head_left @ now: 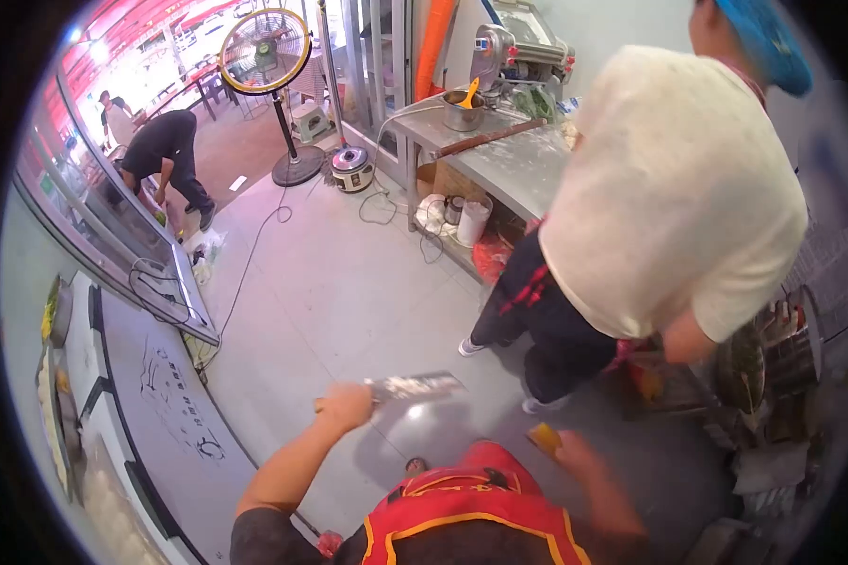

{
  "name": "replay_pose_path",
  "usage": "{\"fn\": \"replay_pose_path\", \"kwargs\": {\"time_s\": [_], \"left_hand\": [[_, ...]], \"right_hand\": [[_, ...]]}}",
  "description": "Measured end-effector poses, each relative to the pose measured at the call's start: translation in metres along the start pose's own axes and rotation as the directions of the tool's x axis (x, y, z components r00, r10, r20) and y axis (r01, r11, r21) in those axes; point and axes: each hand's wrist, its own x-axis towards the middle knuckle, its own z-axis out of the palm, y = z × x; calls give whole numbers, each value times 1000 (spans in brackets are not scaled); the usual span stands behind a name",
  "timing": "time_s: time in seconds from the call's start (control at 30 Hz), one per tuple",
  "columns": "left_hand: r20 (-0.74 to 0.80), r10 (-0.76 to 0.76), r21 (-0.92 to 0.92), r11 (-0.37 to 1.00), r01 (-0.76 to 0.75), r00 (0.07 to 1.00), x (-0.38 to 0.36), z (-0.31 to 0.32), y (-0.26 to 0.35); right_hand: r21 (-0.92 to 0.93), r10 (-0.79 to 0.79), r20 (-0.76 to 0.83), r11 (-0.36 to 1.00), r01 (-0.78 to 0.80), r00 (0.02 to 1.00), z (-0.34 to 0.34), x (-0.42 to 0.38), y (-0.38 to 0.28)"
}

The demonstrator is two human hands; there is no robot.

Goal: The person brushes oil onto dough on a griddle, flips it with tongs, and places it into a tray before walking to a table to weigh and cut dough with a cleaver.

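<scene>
My left hand [349, 407] is closed round the handle of a cleaver [416, 387], held out over the floor in front of me. Its broad metal blade points right and has pale smears or bits on it. On the other side, my right hand [582, 456] grips a small yellow-brown block-like piece [544, 438]; its exact kind does not show. The two hands are apart, on either side of my red apron [471, 504] with yellow edging.
A co-worker in a white shirt [674, 179] stands close on the right. Behind are a steel table [513, 169] with a pot [464, 115] and rolling pin [490, 138], and a standing fan [266, 52]. A white chest [165, 405] lines the left; cords cross the floor. Another person bends by the doorway.
</scene>
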Motion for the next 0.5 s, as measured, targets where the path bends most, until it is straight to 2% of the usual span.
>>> {"fn": "replay_pose_path", "kwargs": {"time_s": [0.07,0.13,0.27,0.37,0.47,0.5], "left_hand": [[-88,-142,-34,990,140,986,14,-20,-29],[-123,-285,-97,957,274,951,34,-43,-49],[-193,-286,-101,957,271,938,103,-84,-66],[-223,-280,-110,959,261,934,161,-135,-54],[-222,-196,-63,981,186,955,224,-188,-34],[-224,-155,-50,988,147,962,248,-205,-26]], "right_hand": [[57,-65,-54,996,68,996,-19,23,-53],[20,-98,-87,995,100,991,-50,45,-112],[78,-190,-207,975,209,960,-74,132,-159],[305,-246,-335,885,352,909,-109,189,-192],[498,-77,-360,827,261,930,-152,225,-209],[612,-65,-406,721,324,912,-154,244,-199]]}}
